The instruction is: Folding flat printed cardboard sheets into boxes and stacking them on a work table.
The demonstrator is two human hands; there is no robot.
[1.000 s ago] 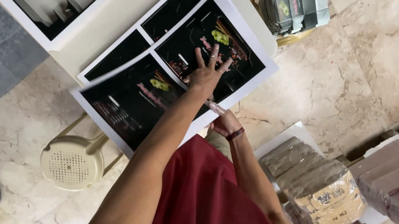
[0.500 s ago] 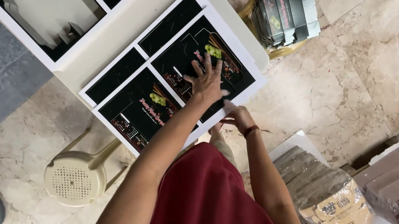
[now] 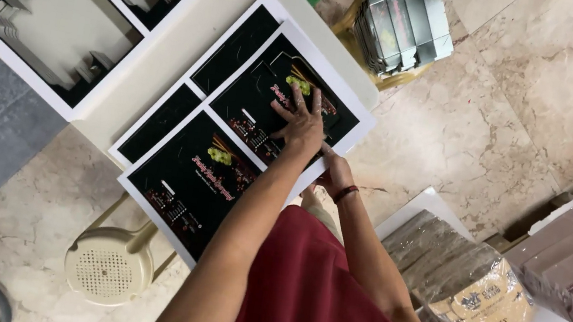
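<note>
Bare table strip (image 3: pixel 165 69) between sheet stacks — open passage.

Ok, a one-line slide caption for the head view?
Left hand pressed flat on a black printed sheet, right hand at its edge.

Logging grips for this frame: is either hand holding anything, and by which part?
Left hand lies flat on the top black sheet, pressing, not gripping. Right hand is at that sheet's near edge; whether it grips cannot be told.
</note>
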